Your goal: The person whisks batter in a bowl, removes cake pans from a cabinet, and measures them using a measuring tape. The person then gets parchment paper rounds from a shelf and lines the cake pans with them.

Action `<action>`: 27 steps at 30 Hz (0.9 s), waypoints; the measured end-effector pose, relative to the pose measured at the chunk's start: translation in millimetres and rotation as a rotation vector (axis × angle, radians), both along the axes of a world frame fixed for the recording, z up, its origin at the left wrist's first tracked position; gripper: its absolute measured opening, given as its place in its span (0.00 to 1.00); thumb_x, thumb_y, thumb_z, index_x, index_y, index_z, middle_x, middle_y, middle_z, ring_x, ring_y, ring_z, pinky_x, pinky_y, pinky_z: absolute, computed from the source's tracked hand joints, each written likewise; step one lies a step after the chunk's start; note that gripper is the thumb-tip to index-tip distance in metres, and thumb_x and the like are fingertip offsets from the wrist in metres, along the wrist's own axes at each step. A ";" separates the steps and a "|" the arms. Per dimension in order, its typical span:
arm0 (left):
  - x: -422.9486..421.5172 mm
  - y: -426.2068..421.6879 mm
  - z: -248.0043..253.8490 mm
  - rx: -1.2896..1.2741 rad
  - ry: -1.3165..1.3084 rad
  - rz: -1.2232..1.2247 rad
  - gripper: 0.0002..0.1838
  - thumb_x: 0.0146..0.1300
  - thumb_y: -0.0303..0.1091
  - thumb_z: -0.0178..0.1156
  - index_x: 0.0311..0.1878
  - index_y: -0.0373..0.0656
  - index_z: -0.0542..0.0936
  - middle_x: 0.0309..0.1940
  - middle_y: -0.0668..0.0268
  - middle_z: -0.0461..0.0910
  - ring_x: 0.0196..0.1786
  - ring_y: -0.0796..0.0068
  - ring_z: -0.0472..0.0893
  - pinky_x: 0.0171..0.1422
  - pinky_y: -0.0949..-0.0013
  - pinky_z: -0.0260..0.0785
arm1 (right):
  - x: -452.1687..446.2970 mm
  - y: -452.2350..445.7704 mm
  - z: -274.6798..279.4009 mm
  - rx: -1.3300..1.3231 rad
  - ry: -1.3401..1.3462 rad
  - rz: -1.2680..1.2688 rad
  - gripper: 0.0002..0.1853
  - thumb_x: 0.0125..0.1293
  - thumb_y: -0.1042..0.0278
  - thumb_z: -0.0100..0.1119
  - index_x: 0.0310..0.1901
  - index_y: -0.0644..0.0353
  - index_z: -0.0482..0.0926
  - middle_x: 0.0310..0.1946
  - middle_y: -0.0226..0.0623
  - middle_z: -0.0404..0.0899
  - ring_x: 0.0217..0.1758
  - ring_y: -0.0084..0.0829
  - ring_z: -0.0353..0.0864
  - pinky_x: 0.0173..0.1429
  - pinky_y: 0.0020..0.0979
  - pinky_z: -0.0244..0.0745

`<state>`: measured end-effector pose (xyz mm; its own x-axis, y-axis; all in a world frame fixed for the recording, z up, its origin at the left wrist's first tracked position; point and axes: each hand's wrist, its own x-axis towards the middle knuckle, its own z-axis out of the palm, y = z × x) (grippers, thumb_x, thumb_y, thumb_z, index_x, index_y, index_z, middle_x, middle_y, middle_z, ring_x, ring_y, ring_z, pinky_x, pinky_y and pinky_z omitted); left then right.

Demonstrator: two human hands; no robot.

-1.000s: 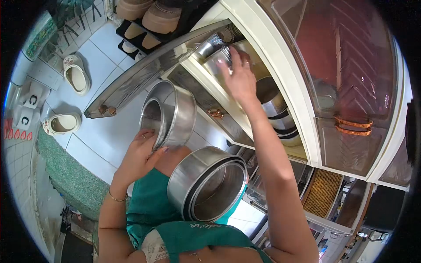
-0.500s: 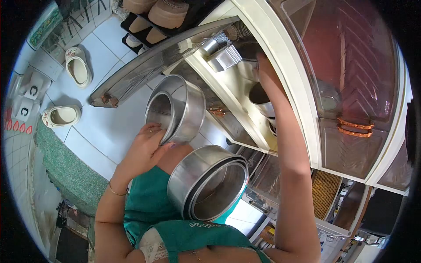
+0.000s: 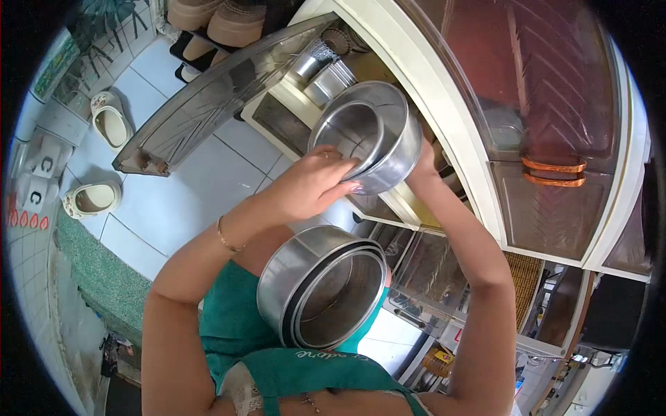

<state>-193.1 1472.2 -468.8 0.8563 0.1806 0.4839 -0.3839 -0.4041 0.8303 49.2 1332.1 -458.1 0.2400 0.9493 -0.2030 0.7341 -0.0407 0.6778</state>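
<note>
A pair of nested round metal pans is held up at the opening of the cabinet. My left hand pinches their near rim, thumb against the outer wall. At the far right side of the pans is my right hand, its fingers mostly hidden behind them. Another stack of nested round pans rests tilted on my lap, over the green apron. Inside the cabinet, a small stack of rectangular tins stands behind the held pans.
The smoky cabinet door hangs open to the left. Two white clogs lie on the tiled floor. Brown shoes sit on a rack at the top. Copper handles stick out from the doors at right.
My left hand has carried the nested pans up and right to the cabinet opening. My right hand has come back from deeper inside to the pans' side. The lap stack stays put.
</note>
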 end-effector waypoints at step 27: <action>200.5 36.9 -41.5 -0.211 0.264 0.281 0.31 0.59 0.36 0.56 0.67 0.44 0.63 0.52 0.46 0.76 0.53 0.46 0.77 0.57 0.56 0.70 | -27.3 16.8 -1.4 0.247 0.172 -0.072 0.15 0.59 0.65 0.54 0.47 0.59 0.79 0.44 0.38 0.80 0.55 0.38 0.74 0.64 0.45 0.63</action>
